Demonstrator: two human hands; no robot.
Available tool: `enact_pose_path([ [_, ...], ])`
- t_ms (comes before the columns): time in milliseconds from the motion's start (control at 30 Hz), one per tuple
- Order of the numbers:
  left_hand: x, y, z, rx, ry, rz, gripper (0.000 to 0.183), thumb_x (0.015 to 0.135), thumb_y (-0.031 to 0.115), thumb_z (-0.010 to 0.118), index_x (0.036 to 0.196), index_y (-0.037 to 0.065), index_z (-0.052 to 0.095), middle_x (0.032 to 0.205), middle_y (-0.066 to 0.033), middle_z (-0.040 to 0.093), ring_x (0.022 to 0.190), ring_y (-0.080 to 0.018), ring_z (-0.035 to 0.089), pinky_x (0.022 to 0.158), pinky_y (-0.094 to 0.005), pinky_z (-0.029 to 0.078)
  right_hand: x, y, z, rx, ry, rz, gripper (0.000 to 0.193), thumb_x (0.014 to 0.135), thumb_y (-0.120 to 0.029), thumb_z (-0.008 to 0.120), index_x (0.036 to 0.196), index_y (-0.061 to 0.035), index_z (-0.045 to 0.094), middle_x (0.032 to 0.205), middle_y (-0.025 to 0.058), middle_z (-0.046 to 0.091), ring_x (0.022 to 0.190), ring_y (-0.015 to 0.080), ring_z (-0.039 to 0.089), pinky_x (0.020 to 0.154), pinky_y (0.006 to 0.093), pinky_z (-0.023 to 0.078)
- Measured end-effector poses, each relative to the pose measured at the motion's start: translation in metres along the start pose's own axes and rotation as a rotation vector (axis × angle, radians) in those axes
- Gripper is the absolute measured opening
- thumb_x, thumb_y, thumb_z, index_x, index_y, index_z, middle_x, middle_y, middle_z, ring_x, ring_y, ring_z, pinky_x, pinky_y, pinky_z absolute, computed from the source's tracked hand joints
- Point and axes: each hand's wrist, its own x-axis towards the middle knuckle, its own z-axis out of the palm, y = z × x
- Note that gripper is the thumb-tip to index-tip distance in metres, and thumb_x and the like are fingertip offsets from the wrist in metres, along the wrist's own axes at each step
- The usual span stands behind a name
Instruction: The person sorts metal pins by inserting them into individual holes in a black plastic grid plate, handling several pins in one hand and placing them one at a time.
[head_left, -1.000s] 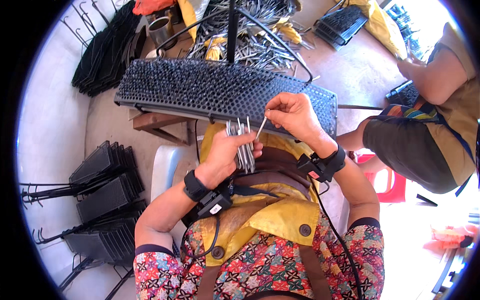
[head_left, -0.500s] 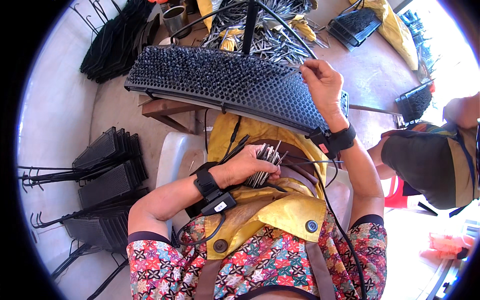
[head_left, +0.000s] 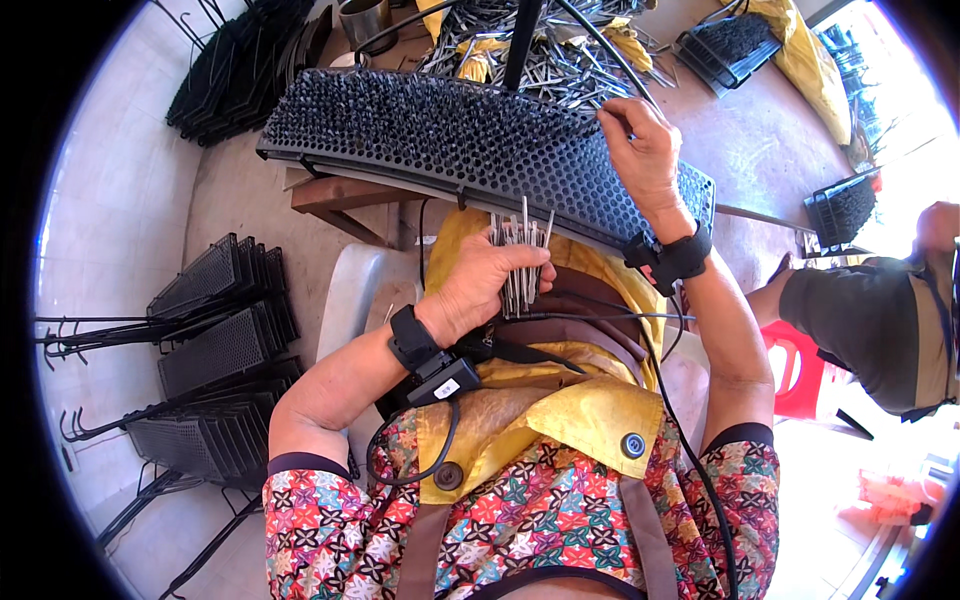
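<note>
A bundle of thin silvery metal rods (head_left: pixel 520 275) stands nearly upright in my left hand (head_left: pixel 478 282), whose fingers and thumb are wrapped round it above my lap. In front of me lies a long black perforated rack (head_left: pixel 480 180). Dark rod ends stick out of its holes across the left and far parts, while bare round holes show toward the near right. Over the right part of this rack is my right hand (head_left: pixel 645 155), thumb and forefinger pinched close to the edge of the filled area. What is between those fingertips is too small to make out.
Behind the rack lies a heap of loose metal strips (head_left: pixel 560 50) beside a metal cup (head_left: pixel 366 25). Black racks (head_left: pixel 215 375) with hooked rods stand at the left. A small filled rack (head_left: pixel 842 210) and another person's leg (head_left: pixel 850 310) are at the right.
My left hand has risen toward the rack, turning the rod bundle more upright. My right hand has shifted slightly up and stays pinched over the rack. The view has shifted a little.
</note>
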Motion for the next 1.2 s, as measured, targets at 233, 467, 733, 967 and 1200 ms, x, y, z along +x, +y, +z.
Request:
enact_pose_path([
  [233,-0.001,0.007,0.000,-0.029,0.024,0.020,0.012,0.076,0.003,0.065,0.084,-0.002,0.058,0.072,-0.0120,0.062,0.063,-0.0203,0.063,0.058,-0.0295,0.054,0.000,0.003,0.010,-0.039,-0.183,-0.103,0.003,0.075,-0.002,0.058,0.078,-0.0009,0.059,0.072,0.0141,0.058,0.069,0.0323,0.057,0.061,0.0385,0.046],
  [467,-0.001,0.011,0.001,-0.043,0.012,0.042,0.013,0.076,0.003,0.065,0.087,-0.003,0.059,0.074,-0.0117,0.062,0.064,-0.0198,0.063,0.059,-0.0291,0.054,-0.010,-0.019,0.006,-0.057,-0.242,-0.027,0.009,0.077,-0.008,0.059,0.081,-0.0001,0.061,0.072,0.0170,0.058,0.069,0.0351,0.057,0.060,0.0397,0.046],
  [733,-0.003,0.013,0.006,-0.065,-0.105,0.064,0.013,0.078,0.003,0.062,0.090,0.000,0.058,0.078,-0.0098,0.062,0.067,-0.0186,0.063,0.059,-0.0289,0.054,-0.039,-0.057,-0.021,0.595,-0.512,0.805,0.011,0.075,-0.004,0.065,0.084,0.0027,0.063,0.064,0.0031,0.061,0.051,0.0062,0.053,0.046,0.0204,0.043],
  [967,0.002,0.005,0.001,-0.122,0.014,0.066,0.016,0.078,0.001,0.061,0.093,-0.001,0.056,0.076,-0.0083,0.059,0.067,-0.0189,0.062,0.060,-0.0331,0.055,-0.005,-0.006,-0.016,0.038,0.024,0.255,0.010,0.074,-0.005,0.066,0.082,-0.0019,0.062,0.065,0.0090,0.061,0.051,0.0132,0.057,0.049,0.0272,0.044],
  [1200,0.001,0.005,-0.001,-0.129,0.026,0.088,0.016,0.076,-0.001,0.063,0.090,0.000,0.056,0.077,-0.0092,0.060,0.069,-0.0205,0.063,0.062,-0.0344,0.056,-0.002,0.004,0.004,-0.081,-0.006,-0.030,0.010,0.073,-0.005,0.065,0.082,-0.0031,0.060,0.074,0.0127,0.061,0.065,0.0294,0.060,0.058,0.0330,0.048],
])
